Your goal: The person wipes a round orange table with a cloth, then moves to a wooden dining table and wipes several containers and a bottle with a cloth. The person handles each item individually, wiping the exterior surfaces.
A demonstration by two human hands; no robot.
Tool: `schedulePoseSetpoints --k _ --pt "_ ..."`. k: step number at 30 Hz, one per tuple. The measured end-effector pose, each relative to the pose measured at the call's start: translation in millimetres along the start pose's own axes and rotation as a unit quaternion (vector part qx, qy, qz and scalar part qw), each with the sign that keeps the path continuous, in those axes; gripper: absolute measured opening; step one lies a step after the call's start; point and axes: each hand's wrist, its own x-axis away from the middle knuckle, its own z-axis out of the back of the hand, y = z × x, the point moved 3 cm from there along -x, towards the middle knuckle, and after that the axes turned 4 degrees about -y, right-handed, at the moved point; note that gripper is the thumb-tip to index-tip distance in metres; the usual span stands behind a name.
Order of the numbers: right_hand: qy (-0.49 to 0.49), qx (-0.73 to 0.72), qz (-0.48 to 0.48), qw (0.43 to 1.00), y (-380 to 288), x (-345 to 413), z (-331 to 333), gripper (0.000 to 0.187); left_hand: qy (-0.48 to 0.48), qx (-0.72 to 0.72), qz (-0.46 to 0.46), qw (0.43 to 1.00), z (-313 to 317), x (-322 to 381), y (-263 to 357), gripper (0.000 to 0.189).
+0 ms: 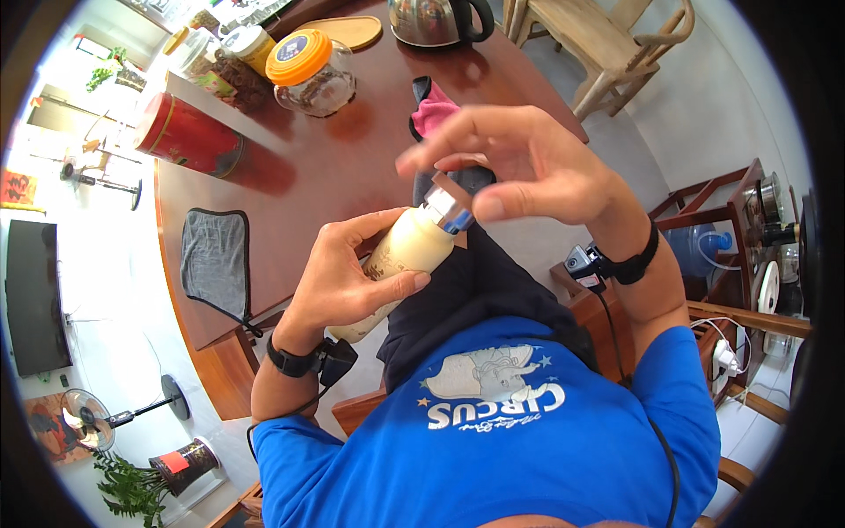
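Observation:
A cream-coloured bottle [404, 254] with a printed pattern lies tilted across my lap area, its top pointing up and to the right. My left hand [360, 270] is wrapped around its body. On its neck sits a shiny metal and brown cap [451, 203]. My right hand [528, 165] is at the cap with curled, spread fingers, partly blurred; the thumb lies beside the cap, and whether it touches cannot be told. Behind the cap and fingers, a pink and grey cloth [432, 109] lies at the table's edge. A grey cloth [214, 261] with dark trim lies left of my left hand.
The brown table [356, 155] holds a red canister [188, 135], a glass jar with an orange lid [310, 72], more jars, a wooden tray [346, 32] and a metal kettle [432, 23]. A wooden chair [594, 39] stands beyond; shelving with a blue water bottle [693, 249] is at the right.

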Motion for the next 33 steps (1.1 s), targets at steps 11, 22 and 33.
schedulePoseSetpoints --k 11,22,33 --pt "0.056 0.144 -0.056 0.986 28 23 2 0.044 0.018 0.052 0.014 0.998 -13 10 -26 0.069" --pt "0.125 -0.160 0.012 0.979 82 51 9 0.065 0.089 0.081 -0.188 0.975 -34 37 -28 0.072" --pt "0.130 -0.139 0.025 0.981 77 56 3 0.080 0.131 0.031 -0.189 0.973 -42 39 -35 0.074"
